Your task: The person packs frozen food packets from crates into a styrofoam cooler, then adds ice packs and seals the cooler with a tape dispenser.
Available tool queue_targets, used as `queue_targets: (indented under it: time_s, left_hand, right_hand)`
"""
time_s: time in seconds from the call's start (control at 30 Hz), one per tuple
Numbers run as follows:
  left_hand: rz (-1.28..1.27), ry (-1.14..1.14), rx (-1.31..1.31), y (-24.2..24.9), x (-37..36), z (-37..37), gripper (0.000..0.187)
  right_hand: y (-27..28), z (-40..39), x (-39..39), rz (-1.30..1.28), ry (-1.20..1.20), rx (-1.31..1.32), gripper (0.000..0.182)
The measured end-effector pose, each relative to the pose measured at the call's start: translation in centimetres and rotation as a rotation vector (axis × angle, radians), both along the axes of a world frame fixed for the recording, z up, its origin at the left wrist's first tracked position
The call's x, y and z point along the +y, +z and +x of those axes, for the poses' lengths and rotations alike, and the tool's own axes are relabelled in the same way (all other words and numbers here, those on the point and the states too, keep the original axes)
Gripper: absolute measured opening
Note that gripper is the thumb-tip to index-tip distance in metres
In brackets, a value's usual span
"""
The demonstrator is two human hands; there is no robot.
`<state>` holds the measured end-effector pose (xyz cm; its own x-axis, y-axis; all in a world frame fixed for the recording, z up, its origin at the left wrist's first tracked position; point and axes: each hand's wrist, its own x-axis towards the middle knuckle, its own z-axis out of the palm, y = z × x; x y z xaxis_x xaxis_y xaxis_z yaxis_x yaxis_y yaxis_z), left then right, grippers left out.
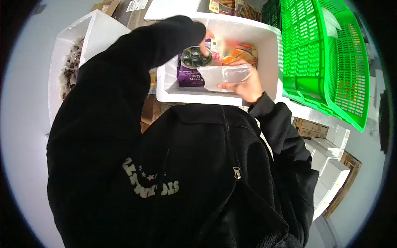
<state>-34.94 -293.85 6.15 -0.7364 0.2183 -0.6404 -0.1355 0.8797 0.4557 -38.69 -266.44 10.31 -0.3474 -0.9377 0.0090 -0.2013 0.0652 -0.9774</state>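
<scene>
A white foam box (271,62) stands in front of me. Inside it, toward the left, lies a purple food bag (191,76) with a picture of dark green food. My left hand (205,44) reaches over the far side, its thumb on the face of this bag and its other fingers mostly hidden. My right hand (248,84) grips a clear plastic pack (225,76) between thumb and fingers, over the lower part of the purple bag. Behind that pack is an orange food bag (244,51). Something pale and red beside it is blurred.
Bright green plastic crates (302,45) stand right of the box. At left is another foam box (89,37) holding small dark packets (73,60). More food bags (235,8) lie beyond the middle box. White boxes (331,169) are stacked lower right.
</scene>
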Motion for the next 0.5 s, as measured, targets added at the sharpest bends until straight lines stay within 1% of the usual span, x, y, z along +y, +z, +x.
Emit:
queue_targets:
  time_s: [0.03, 0.1, 0.13, 0.17, 0.2, 0.23, 0.3, 0.33, 0.37, 0.4, 0.43, 0.47, 0.5]
  left_hand:
    - [-0.151, 0.266, 0.111, 2.6, -0.3, 0.9, 0.075]
    - [-0.01, 0.295, 0.219, 5.3, -0.1, 2.3, 0.066]
    - [-0.005, 0.294, 0.225, 5.8, 0.5, 3.1, 0.066]
    - [-0.024, 0.317, 0.376, 6.3, 1.2, 4.1, 0.061]
    - [-0.046, 0.34, 0.529, 6.6, 1.7, 4.9, 0.056]
    - [-0.041, 0.343, 0.537, 6.4, 2.0, 5.6, 0.056]
    - [0.047, 0.449, 0.527, 5.8, 2.7, 6.9, 0.052]
    - [0.052, 0.447, 0.531, 6.0, 3.2, 7.3, 0.05]
    - [0.06, 0.424, 0.592, 5.7, 3.4, 7.7, 0.048]
    - [0.076, 0.419, 0.573, 5.3, 3.7, 8.0, 0.043]
    - [0.09, 0.411, 0.556, 5.9, 4.3, 8.3, 0.039]
    - [0.039, 0.371, 0.417, 6.7, 5.0, 8.3, 0.033]
    - [0.105, 0.368, 0.309, 6.0, 5.3, 8.4, 0.03]
  right_hand:
    - [-0.4, 0.3, -0.3, 0.041, -0.005, -0.042, 0.049]
    - [-1.1, 0.7, -1.1, 0.087, 0.033, -0.053, 0.047]
    - [-1.9, 0.8, -1.6, 0.134, 0.15, -0.026, 0.046]
    - [-2.7, 0.8, -2.2, 0.185, 0.27, -0.001, 0.046]
    - [-4.1, 0.4, -2.5, 0.299, 0.387, -0.073, 0.044]
    - [-5.2, -0.3, -3.3, 0.503, 0.512, -0.093, 0.037]
    - [-6.1, -1.3, -3.6, 0.649, 0.629, 0.322, 0.03]
    - [-6.3, -1.3, -3.6, 0.649, 0.631, 0.329, 0.03]
    - [-6.4, -1.4, -3.6, 0.54, 0.697, 0.471, 0.027]
    - [-6.3, -1.4, -3.5, 0.427, 0.758, 0.609, 0.025]
    - [-5.0, -0.6, -3.3, 0.383, 0.671, 0.568, 0.024]
    - [-3.4, 0.2, -2.7, 0.335, 0.575, 0.53, 0.023]
    - [0.4, 0.9, -2.4, 0.376, 0.593, 0.649, 0.023]
